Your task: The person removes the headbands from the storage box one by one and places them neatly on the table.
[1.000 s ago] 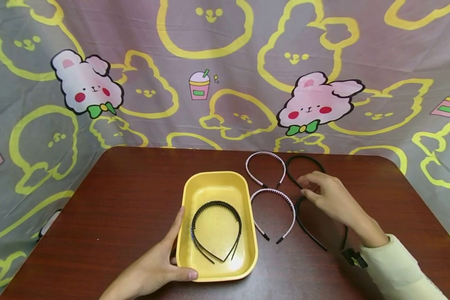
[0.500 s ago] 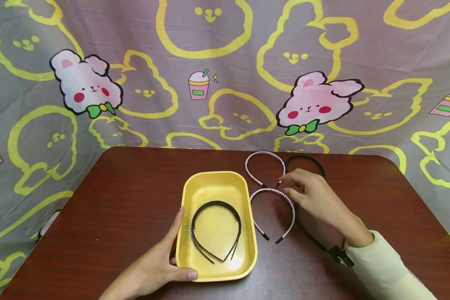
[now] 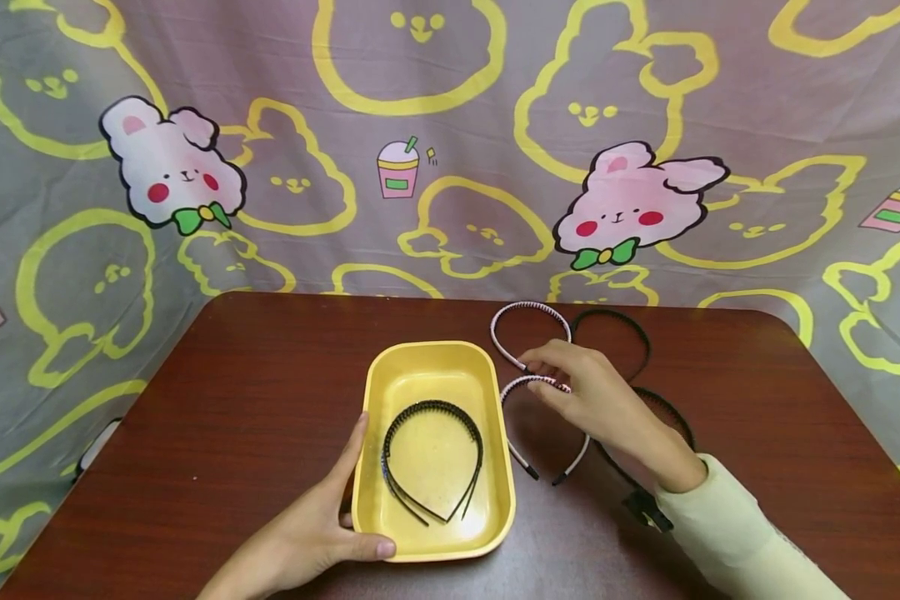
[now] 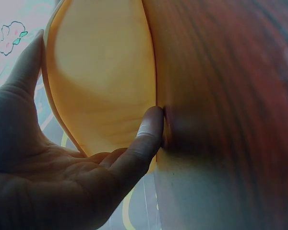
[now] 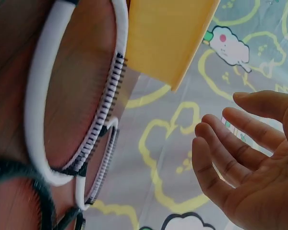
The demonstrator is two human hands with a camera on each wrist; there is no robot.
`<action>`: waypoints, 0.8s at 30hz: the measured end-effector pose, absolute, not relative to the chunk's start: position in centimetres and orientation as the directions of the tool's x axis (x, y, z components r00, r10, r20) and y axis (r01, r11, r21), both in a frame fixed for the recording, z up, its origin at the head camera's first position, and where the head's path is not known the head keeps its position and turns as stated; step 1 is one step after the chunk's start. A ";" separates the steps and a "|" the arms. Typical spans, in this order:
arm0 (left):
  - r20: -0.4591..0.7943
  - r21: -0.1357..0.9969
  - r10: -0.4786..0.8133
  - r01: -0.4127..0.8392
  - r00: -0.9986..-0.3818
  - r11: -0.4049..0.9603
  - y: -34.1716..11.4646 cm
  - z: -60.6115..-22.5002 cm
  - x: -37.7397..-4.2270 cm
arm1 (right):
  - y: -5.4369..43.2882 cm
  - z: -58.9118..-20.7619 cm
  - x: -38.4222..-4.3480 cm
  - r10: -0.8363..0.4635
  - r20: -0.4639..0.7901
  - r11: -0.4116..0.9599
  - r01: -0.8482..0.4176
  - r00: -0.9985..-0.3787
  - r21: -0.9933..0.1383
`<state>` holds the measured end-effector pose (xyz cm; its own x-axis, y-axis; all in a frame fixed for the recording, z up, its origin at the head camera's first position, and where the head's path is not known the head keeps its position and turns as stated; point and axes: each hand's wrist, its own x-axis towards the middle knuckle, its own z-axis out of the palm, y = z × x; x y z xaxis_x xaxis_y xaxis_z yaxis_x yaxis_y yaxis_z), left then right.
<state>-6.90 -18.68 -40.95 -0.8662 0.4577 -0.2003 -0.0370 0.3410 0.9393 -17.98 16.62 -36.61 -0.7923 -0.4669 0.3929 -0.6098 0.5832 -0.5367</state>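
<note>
My left hand (image 3: 307,517) grips the yellow plastic tray (image 3: 378,367) at its left side and near corner; the left wrist view shows its digits spread around the tray wall (image 4: 101,72). Inside the tray lie black toothed headbands (image 3: 431,407), overlapping. My right hand (image 3: 600,396) hovers over the near pale-pink headband (image 3: 521,454), its fingers loosely bent and holding nothing. In the right wrist view that hand (image 5: 254,153) is apart from the white-looking headband (image 5: 33,100). A second pale-pink headband (image 3: 498,337) lies just beyond, partly hidden by the fingers.
To the right lie a far black headband (image 3: 648,333) and a near black headband (image 3: 678,417), partly behind the right arm. A black band with a small device (image 3: 648,510) sits by the right sleeve. A patterned curtain (image 3: 450,150) hangs behind the brown table (image 3: 255,400).
My right hand has moved left from the black headbands to above the pale-pink ones, uncovering the black pair. The left hand and the tray have stayed in place.
</note>
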 end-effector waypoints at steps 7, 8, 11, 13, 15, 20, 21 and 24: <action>-0.190 0.925 0.441 -0.010 -0.877 0.379 -18.7 -40.9 -6.9 | 14.9 -36.6 -17.9 -0.510 0.389 0.528 -0.636 -0.767 -0.563; -0.191 0.927 0.443 -0.012 -0.876 0.376 -18.7 -40.9 -6.9 | 14.7 -36.6 -17.9 -0.520 0.392 0.513 -0.644 -0.759 -0.568; -0.196 0.934 0.451 -0.027 -0.871 0.356 -18.7 -40.9 -6.9 | 14.1 -36.7 -17.9 -0.546 0.412 0.462 -0.672 -0.730 -0.578; -0.197 0.944 0.462 -0.040 -0.865 0.328 -18.7 -40.9 -7.0 | 13.8 -36.7 -17.9 -0.558 0.420 0.445 -0.686 -0.715 -0.576; -0.191 0.950 0.470 -0.042 -0.862 0.309 -18.7 -41.0 -7.1 | 13.5 -36.7 -17.9 -0.567 0.420 0.444 -0.692 -0.709 -0.569; -0.193 0.950 0.471 -0.044 -0.861 0.309 -18.7 -41.0 -7.1 | 12.6 -36.7 -18.0 -0.596 0.375 0.452 -0.682 -0.710 -0.574; -0.197 0.948 0.469 -0.046 -0.861 0.314 -18.7 -41.0 -7.1 | 12.4 -36.7 -18.0 -0.603 0.361 0.454 -0.678 -0.711 -0.578; -0.204 0.945 0.469 -0.048 -0.859 0.323 -18.7 -40.9 -7.0 | 11.9 -36.7 -18.1 -0.619 0.321 0.473 -0.667 -0.717 -0.576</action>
<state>-6.99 -18.67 -40.94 -0.8592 0.4691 -0.2041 -0.0484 0.3227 0.9453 -18.14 11.86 -36.72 -0.7169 -0.6188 0.3211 -0.6666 0.4734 -0.5758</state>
